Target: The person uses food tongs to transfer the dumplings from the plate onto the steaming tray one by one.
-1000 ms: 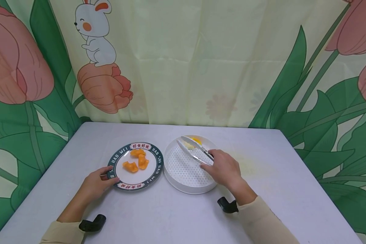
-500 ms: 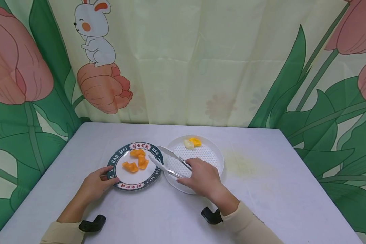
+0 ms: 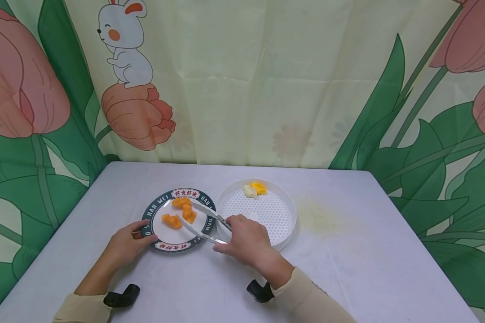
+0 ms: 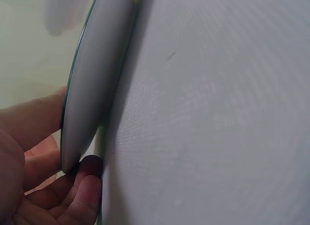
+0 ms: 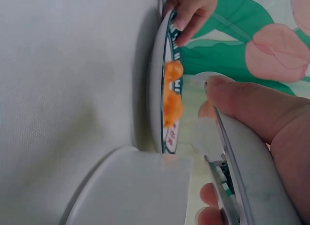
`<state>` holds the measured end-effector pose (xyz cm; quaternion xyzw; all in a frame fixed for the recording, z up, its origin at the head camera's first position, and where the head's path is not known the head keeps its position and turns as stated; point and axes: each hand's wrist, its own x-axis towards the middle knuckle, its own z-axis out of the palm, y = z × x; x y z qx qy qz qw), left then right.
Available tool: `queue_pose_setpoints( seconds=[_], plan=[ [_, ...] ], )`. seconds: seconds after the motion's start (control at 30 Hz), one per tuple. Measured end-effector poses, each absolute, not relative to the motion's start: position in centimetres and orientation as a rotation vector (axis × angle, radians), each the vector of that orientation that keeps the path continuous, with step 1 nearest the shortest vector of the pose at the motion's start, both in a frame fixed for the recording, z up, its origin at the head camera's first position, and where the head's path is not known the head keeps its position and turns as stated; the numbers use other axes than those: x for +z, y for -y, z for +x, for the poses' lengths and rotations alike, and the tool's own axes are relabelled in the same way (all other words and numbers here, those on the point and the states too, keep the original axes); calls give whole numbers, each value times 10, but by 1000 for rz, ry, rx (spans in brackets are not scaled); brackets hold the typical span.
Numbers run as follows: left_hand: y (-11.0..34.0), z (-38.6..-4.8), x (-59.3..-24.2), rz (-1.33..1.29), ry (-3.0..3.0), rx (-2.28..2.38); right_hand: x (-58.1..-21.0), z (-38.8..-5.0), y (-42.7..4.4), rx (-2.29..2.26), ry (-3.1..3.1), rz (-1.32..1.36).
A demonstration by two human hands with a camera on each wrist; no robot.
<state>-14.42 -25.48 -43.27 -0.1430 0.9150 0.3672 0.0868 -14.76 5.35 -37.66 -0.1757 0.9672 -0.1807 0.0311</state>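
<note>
At the left rim of the round plate (image 3: 165,240), white with a dark green lettered border, my left hand (image 3: 125,244) grips, with fingers under the edge in the left wrist view. Three orange dumpling-like pieces (image 3: 189,214) lie on the plate. My right hand (image 3: 248,240) holds metal tongs (image 3: 210,237) with whitish tips. The tongs' arms are spread and reach over the plate's right side, one tip near the lower-left piece, the other near the upper pieces. Whether they touch is unclear. The right wrist view shows the orange pieces (image 5: 173,106) beyond the tongs.
Beside the plate on its right stands a round white tray (image 3: 292,220) with a dotted base. A pale piece (image 3: 250,191) and a yellow piece (image 3: 259,187) lie at its back. A printed curtain (image 3: 242,89) hangs behind the white table (image 3: 368,246).
My right hand has carried the tongs leftward from above the white tray to over the plate, their arms spreading apart. The left hand and plate have stayed nearly still.
</note>
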Motion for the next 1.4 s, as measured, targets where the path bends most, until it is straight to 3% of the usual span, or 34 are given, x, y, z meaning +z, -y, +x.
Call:
queue_pose_setpoints(
  seconds=[0.87,1.4],
  plan=[
    [255,-144,-435,-408,-2738,1092,-377,-153,-31,-346,-2984,-587],
    [256,-144,-434,-403,-2737,1102,-377,-156,-38,-444,-2965,-573]
  ],
)
